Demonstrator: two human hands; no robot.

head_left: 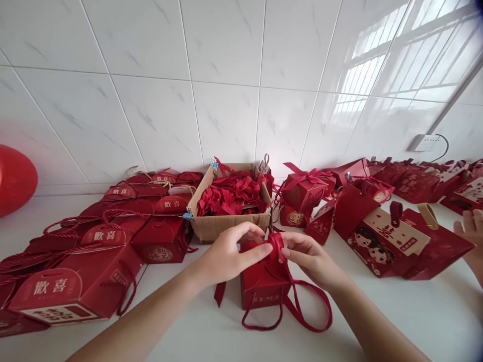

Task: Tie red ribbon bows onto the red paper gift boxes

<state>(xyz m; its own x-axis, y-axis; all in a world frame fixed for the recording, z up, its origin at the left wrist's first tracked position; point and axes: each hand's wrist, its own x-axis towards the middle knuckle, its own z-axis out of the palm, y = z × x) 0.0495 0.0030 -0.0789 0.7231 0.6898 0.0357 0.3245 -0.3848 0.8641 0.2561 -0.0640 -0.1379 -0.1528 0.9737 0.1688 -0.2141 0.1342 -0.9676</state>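
A small red gift box (260, 281) stands on the white table in front of me, with a twisted cord handle hanging down its near side. Over its top lies a red satin ribbon (276, 243), folded into a loop. My left hand (234, 254) pinches the ribbon from the left with thumb and fingers. From the right, my right hand (310, 254) grips the same ribbon at the loop. One long ribbon tail curls out to the right on the table, and a short end shows left of the box. The exact knot is hidden by my fingers.
Behind the box stands a cardboard carton (222, 226) full of red ribbons. Rows of red gift boxes (109, 236) fill the left; more boxes (385, 236) stand at right. Another person's hand (471, 231) reaches in at the far right. A red balloon (17, 178) is at left.
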